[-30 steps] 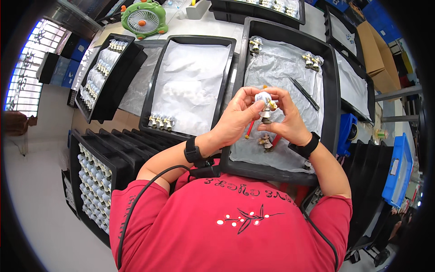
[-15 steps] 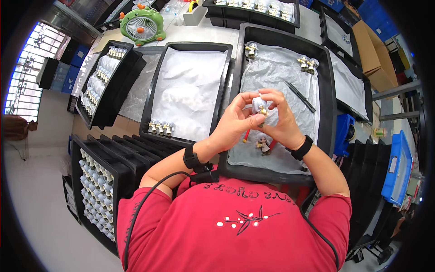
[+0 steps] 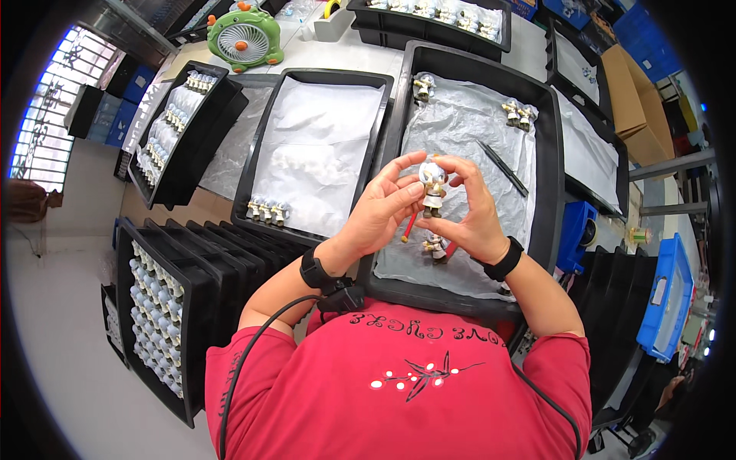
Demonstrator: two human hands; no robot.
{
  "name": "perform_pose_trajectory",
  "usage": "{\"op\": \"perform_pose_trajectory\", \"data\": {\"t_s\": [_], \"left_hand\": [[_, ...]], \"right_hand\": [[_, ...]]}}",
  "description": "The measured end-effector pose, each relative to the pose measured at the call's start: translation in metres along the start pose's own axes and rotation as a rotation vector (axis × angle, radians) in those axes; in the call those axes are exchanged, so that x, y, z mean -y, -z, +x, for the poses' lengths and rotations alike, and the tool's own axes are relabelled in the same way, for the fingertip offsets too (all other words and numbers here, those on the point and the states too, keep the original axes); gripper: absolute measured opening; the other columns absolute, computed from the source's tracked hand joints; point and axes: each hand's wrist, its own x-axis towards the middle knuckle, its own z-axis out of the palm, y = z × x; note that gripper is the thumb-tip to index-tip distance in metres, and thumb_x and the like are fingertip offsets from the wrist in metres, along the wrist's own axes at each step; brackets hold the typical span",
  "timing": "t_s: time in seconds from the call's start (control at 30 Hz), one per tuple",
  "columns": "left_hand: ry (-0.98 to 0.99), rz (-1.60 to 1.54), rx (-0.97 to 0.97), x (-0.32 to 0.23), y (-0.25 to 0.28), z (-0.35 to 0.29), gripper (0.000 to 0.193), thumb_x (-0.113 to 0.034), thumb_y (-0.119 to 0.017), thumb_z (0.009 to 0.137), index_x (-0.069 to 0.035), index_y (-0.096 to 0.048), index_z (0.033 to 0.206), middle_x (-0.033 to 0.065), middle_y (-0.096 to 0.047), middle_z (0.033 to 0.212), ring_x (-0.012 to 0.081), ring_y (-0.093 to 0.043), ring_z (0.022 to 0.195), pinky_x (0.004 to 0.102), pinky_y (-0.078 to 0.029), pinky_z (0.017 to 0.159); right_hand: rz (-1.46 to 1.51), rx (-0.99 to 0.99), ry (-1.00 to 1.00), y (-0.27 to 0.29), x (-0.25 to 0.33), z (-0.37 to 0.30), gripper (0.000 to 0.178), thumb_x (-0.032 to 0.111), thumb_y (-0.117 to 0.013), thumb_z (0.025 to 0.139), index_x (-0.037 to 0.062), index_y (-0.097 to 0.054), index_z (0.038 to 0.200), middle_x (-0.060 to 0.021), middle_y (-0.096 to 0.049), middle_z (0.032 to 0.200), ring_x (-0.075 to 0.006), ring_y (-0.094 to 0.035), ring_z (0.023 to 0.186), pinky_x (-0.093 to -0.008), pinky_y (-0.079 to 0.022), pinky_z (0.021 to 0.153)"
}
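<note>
Above the black tray (image 3: 549, 184) lined with crinkled grey film, both hands meet around 1 small figurine (image 3: 433, 186). Left hand (image 3: 379, 211): fingers curled, thumb and fingertips closed against the figurine's left side, near its pale round head. Right hand (image 3: 469, 207): fingers wrapped over the top and right side, thumb low by the figurine's feet; the toy is pinched between the 2 hands and stands roughly upright. A red stick (image 3: 409, 228) slants down just below the left fingers; which hand holds it cannot be told. Directly beneath the hands, a second figurine (image 3: 435, 246) lies on the film. A thin dark tool (image 3: 502, 167) rests on the film just right of the hands. Further figurines stand near the tray's far edge: 1 at the left corner (image 3: 422, 87), a pair at the right (image 3: 517, 114). Left of this tray, a neighbouring tray (image 3: 257, 165) holds white film and a short row of figurines (image 3: 267, 210). Black bands circle both wrists.
</note>
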Motion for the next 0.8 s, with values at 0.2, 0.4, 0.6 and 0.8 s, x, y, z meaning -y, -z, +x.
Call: {"op": "perform_pose_trajectory", "data": {"t_s": [0.2,0.4,0.6,0.8], "left_hand": [[-0.038,0.252,-0.013,0.0042,-0.0048,0.0007,0.047,-0.007,-0.058,0.087,-0.003,-0.037,0.13,0.0089,-0.05,0.116,0.0194,-0.054,0.108,0.0294,-0.048,0.082],[-0.097,0.214,-0.01,0.0017,-0.0091,-0.0019,0.049,-0.002,-0.064,0.082,-0.002,-0.041,0.125,0.0064,-0.048,0.114,0.0164,-0.055,0.103,0.0272,-0.048,0.08],[-0.18,0.295,-0.044,0.0056,-0.007,-0.0031,0.053,-0.001,-0.07,0.076,-0.004,-0.043,0.122,0.0029,-0.048,0.106,0.0091,-0.05,0.088,0.0228,-0.046,0.076],[-0.187,0.331,-0.01,0.0078,-0.0067,-0.0054,0.051,-0.001,-0.071,0.076,-0.004,-0.043,0.118,0.004,-0.048,0.107,0.0085,-0.049,0.091,0.022,-0.045,0.075]], "right_hand": [[-0.242,-0.015,0.146,-0.0022,0.0015,0.0034,0.071,0.005,-0.078,0.058,0.0069,-0.045,0.121,-0.0116,-0.049,0.119,-0.028,-0.047,0.11,-0.0369,-0.039,0.092],[-0.2,-0.06,0.147,-0.0056,0.0018,0.0029,0.074,0.008,-0.079,0.056,0.0078,-0.046,0.122,-0.0117,-0.049,0.117,-0.0309,-0.045,0.11,-0.0396,-0.038,0.094],[-0.109,-0.036,0.067,-0.0035,-0.0014,0.0,0.07,0.011,-0.079,0.06,0.0075,-0.046,0.121,-0.012,-0.05,0.117,-0.031,-0.046,0.111,-0.0396,-0.037,0.095],[-0.077,0.008,0.008,0.0015,-0.0037,-0.0021,0.056,0.013,-0.077,0.066,0.0089,-0.052,0.116,-0.0101,-0.054,0.113,-0.0275,-0.05,0.106,-0.0352,-0.043,0.084]]}}
